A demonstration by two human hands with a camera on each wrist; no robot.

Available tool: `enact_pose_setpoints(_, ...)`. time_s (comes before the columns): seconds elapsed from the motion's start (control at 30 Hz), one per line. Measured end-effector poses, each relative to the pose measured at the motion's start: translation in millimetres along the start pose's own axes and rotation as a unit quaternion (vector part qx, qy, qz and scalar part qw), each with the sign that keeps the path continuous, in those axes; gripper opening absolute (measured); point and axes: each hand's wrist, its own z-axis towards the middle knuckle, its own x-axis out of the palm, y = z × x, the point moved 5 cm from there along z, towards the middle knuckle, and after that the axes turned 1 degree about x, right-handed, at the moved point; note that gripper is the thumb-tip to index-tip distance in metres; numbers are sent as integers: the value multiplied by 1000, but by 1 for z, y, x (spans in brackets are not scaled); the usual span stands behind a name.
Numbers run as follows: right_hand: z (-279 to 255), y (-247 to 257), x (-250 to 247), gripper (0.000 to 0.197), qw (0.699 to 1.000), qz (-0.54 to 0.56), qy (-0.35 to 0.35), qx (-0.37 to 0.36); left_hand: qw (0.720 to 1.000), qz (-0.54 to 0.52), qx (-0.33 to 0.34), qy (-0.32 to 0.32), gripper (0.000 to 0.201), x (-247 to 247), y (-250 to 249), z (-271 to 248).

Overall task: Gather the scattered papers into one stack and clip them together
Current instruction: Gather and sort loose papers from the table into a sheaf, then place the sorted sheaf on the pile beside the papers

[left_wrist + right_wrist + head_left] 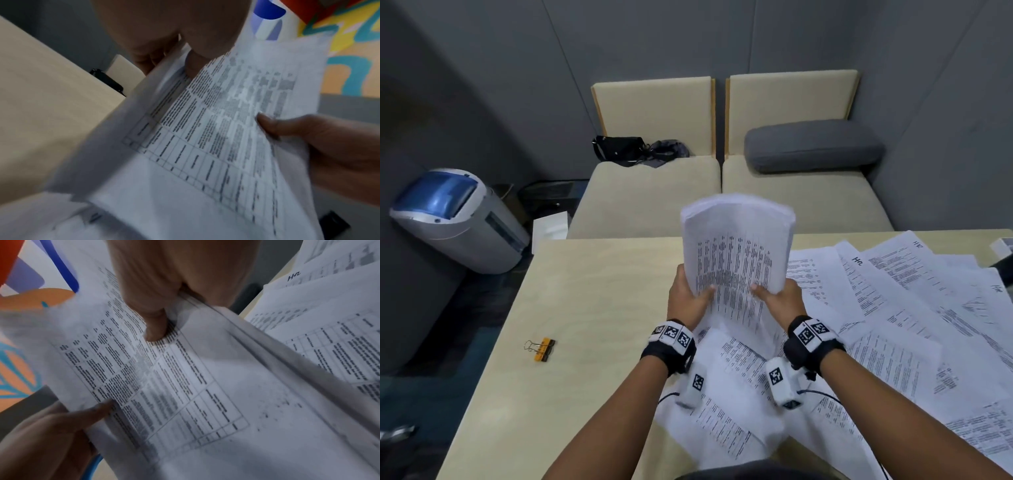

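Observation:
A thick stack of printed papers (736, 246) stands upright above the pale table (592, 308), its top bending away from me. My left hand (688, 294) grips its lower left edge, thumb on the front sheet. My right hand (779, 298) grips the lower right edge the same way. In the left wrist view, the left hand (170, 32) holds the stack (216, 129). The right wrist view shows the right hand (174, 280) with its thumb pressed on the stack (185, 386). Loose sheets (893, 308) cover the table's right side and lie under my wrists. An orange binder clip (541, 349) lies on the left.
Beyond the table's far edge are two beige sofa seats (654, 192), with a grey cushion (813, 145) and a black bag (626, 150). A grey and blue machine (455, 219) stands on the floor at the left. A small white box (1001, 245) sits at the table's right edge.

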Motion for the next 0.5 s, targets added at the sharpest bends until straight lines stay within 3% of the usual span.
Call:
enact_pose_setpoints(0.07, 1, 5, 4, 22, 1000, -4, 4, -9, 997, 75, 5, -19, 30, -10, 3, 4)
enact_pose_setpoints(0.17, -2, 19, 18, 15, 999, 5, 48, -22, 995, 94, -18, -40, 23, -38, 10, 17)
enact_pose_setpoints(0.3, -4, 31, 46, 34, 991, 44, 129, -3, 986, 155, -27, -63, 14, -102, 17, 33)
enact_pose_setpoints(0.5, -4, 2, 31, 36, 991, 63, 104, 54, 925, 343, -102, -131, 8, -224, 76, 56)
